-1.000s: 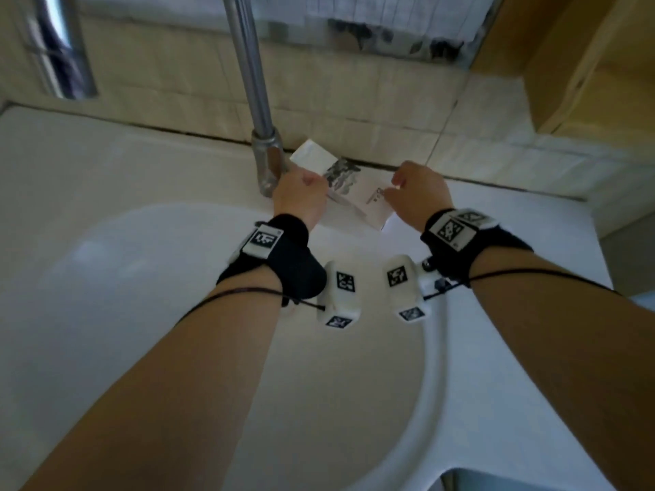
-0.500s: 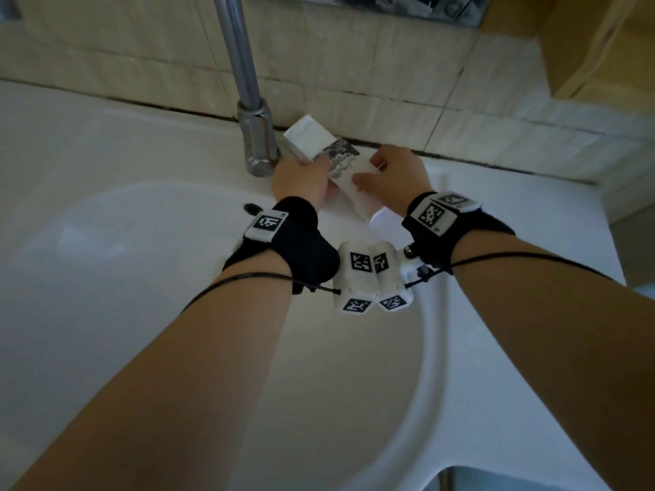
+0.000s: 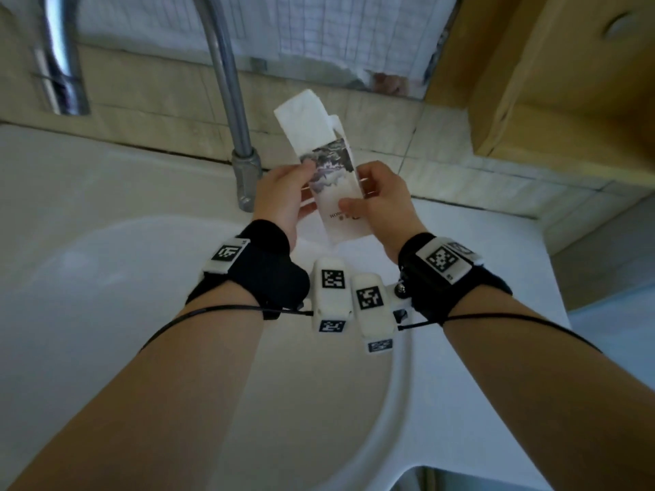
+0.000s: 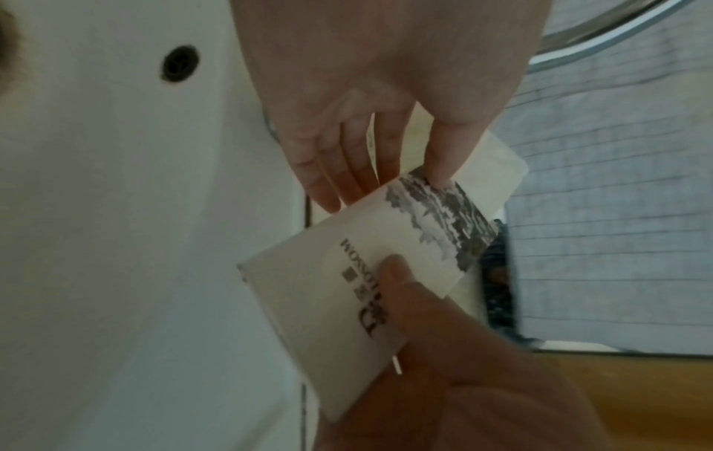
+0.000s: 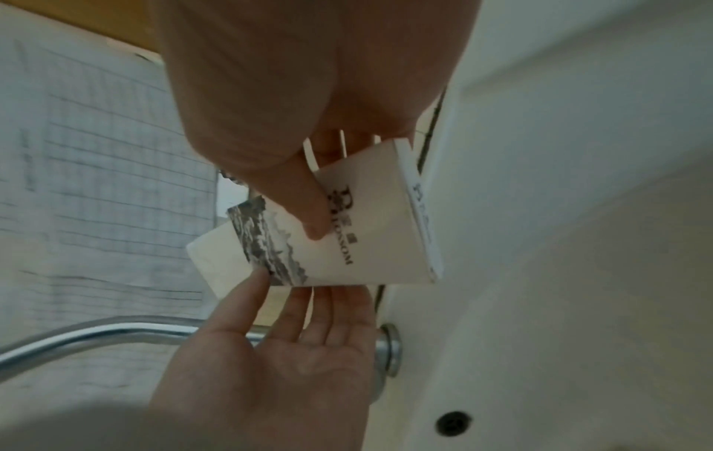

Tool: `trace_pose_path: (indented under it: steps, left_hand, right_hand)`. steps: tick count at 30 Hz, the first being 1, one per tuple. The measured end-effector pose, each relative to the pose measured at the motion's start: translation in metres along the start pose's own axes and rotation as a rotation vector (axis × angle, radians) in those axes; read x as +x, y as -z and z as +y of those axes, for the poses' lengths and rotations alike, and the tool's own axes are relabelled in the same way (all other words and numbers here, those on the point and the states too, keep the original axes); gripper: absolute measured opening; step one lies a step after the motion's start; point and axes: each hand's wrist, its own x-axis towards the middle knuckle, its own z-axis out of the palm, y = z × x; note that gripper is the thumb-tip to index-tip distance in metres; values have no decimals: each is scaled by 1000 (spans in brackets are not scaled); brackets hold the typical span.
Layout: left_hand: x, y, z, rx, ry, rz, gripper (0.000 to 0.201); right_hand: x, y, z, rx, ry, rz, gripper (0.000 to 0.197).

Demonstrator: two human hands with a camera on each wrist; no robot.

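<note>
The small carton (image 3: pixel 336 187), white insert (image 3: pixel 308 118) half out, looks light and crushable, so left hand (image 3: pixel 283 196) and right hand (image 3: pixel 386 203) pinch its flat faces.

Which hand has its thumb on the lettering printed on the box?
The right hand: its thumb presses the lettering on the box, while the left hand has its thumb farther up, on the grey picture band.

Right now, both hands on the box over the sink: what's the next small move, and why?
Probably slide the left hand up, pinch the white insert and draw it out. It already sticks well out of the box top; the right hand grips the box lower down, and the left thumb sits at the printed band.
</note>
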Motion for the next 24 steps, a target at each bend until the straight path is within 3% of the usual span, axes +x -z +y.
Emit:
trace_pose_path:
  steps: [6,14,20,24]
  left_hand:
    - [-39,-10,55,-27,-154,-35,9]
    - [-113,-32,141,39,-413,-248,9]
    - [-153,-48,195,55,-569,-335,13]
    - [-166,-48,203,99,-579,-397,13]
  right_hand:
    - [-29,15,-54,140,72,-20,31]
    - [-85,47,-144,273,297,-22,53]
    - [-106,73,-209,299,471,36,47]
    - [-117,87,-236,307,547,39,25]
